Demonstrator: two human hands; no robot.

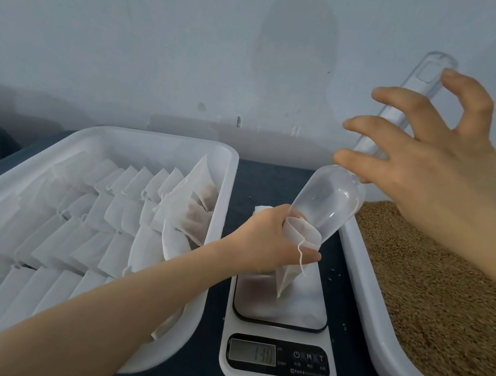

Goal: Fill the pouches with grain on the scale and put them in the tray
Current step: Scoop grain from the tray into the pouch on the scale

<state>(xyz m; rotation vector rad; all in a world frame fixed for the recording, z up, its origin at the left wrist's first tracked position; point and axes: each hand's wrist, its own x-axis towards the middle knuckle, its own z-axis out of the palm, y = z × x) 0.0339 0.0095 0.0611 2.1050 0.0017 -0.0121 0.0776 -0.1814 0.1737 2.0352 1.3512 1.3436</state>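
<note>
L hand [265, 238] fingers clamped on pouch [300, 237] just below its open mouth; pouch hangs over scale [280, 331] plate, contact w/ plate unclear. R hand [437, 158] fingers spread along the handle and curled round clear scoop [328, 200], tilted bowl-down, lip at pouch mouth. Tray [157, 142] at left holds rows of pouches; grain [433, 296] in bin [355, 268] at right. Display unreadable.
</note>
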